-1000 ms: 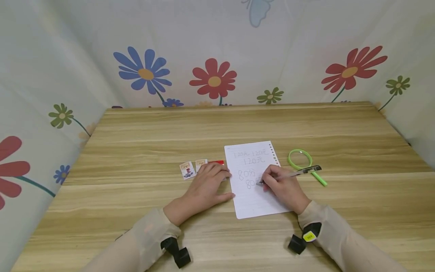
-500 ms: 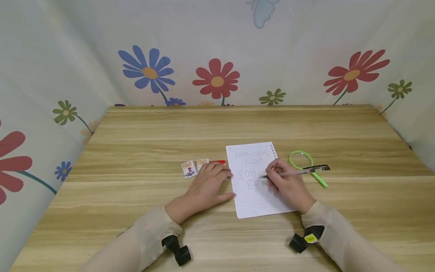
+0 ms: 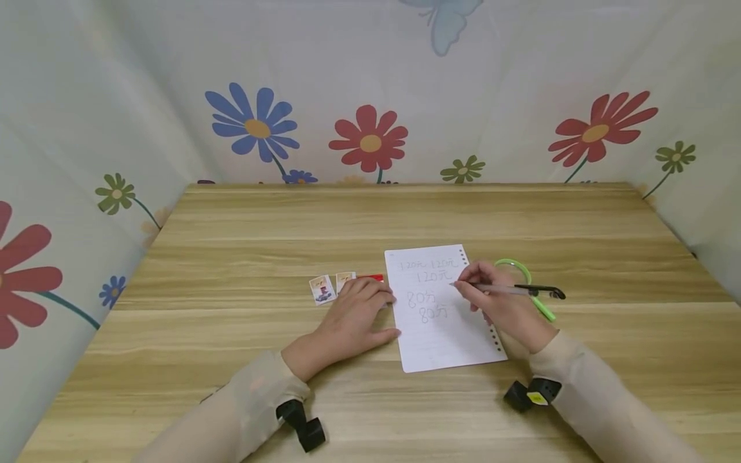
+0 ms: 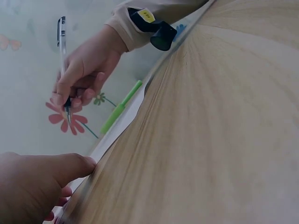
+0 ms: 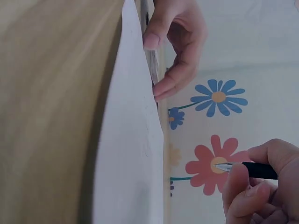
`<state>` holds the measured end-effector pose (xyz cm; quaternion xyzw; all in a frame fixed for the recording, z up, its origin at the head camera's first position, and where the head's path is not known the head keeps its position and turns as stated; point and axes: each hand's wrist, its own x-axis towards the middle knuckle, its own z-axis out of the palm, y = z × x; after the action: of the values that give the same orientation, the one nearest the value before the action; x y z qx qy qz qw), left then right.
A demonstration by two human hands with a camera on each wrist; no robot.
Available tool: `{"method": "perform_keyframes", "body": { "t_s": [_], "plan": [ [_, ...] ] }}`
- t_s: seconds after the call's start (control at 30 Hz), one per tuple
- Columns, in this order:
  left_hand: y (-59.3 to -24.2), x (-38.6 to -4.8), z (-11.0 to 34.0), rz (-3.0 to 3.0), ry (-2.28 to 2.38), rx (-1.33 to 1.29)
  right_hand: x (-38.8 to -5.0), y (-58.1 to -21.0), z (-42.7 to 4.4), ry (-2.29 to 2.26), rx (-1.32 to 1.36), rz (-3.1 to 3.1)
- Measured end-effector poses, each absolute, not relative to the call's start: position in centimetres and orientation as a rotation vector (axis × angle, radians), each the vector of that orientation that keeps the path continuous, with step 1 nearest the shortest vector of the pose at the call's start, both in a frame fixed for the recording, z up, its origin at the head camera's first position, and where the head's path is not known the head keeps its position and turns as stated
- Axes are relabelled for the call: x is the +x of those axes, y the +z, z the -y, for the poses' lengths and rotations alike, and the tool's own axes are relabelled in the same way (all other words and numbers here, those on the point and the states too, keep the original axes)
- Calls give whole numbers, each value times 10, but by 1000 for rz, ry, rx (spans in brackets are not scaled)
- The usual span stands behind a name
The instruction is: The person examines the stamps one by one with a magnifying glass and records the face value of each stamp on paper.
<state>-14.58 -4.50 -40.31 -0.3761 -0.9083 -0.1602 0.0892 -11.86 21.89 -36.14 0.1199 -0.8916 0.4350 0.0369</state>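
My right hand (image 3: pixel 503 305) pinches a clear-barrelled pen (image 3: pixel 515 289) with a black cap end, above a lined white sheet of paper (image 3: pixel 446 344) with punched holes. Handwritten rows reading 120元 and 80分 fill its upper half. In the right wrist view the tip of the pen (image 5: pixel 223 166) is apart from the paper (image 5: pixel 126 140). My left hand (image 3: pixel 350 315) rests at the sheet's left edge, fingers relaxed, thumb touching the border. Under and beside its fingers lie small picture cards (image 3: pixel 322 289) and a red item (image 3: pixel 375 278), partly hidden.
A green-rimmed magnifying glass (image 3: pixel 525 269) lies right of the sheet, partly covered by my right hand. The wooden table (image 3: pixel 278 218) ends at the back against a flower-printed curtain (image 3: pixel 324 58).
A second 80分 now shows whole below the first. My right hand has lifted the pen and moved up and right from that line. My left hand stays put.
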Motion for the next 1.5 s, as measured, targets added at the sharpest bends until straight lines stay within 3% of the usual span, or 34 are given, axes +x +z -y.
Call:
{"method": "perform_keyframes", "body": {
  "t_s": [0.37, 0.93, 1.5],
  "plan": [
    [-404, -146, 45, 2699, -458, -1130, -120, -347, -226, 1410, 303, 2824],
    [-403, -145, 44, 2726, -486, -1124, -122, -341, -245, 1168, 472, 2794],
    [-403, -145, 45, 2717, -506, -1118, -120, -325, -266, 1209, 456, 2865]
  ]
}}
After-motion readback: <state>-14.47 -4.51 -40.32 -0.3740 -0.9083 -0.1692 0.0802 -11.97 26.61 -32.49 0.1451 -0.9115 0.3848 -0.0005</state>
